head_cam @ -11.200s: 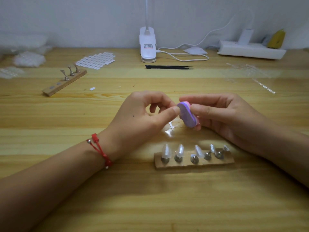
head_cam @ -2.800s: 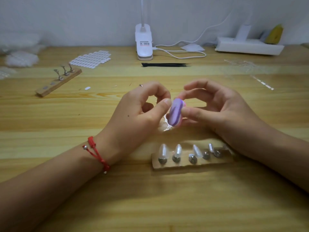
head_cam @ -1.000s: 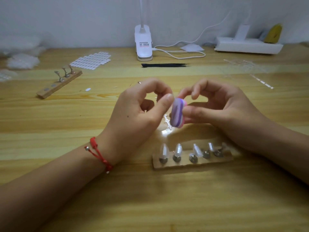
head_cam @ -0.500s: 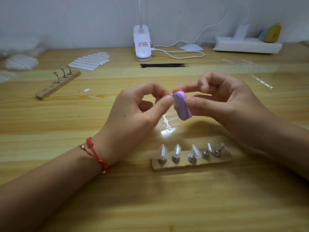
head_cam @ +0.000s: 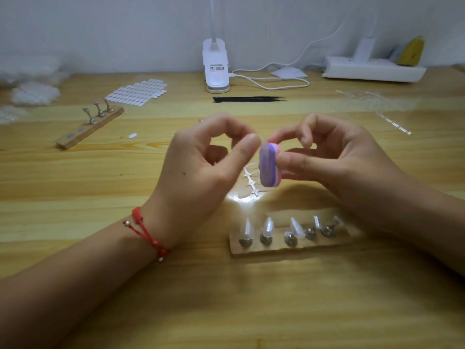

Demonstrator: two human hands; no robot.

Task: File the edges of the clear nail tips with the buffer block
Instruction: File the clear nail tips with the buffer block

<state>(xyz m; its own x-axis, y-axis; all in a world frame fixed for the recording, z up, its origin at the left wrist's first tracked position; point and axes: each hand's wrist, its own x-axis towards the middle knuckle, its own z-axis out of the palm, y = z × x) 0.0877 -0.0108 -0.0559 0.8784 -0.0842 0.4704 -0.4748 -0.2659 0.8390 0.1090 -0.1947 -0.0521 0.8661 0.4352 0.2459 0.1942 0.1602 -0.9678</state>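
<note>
Right hand pinching buffer block, left hand pinched beside it, contents unclear

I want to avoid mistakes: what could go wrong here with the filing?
The thumb of the left hand sits right beside the buffer block held by the right hand, so the grit may scrape skin. The wooden holder stands near the hands; a dropped block could knock its nail tips.
</note>
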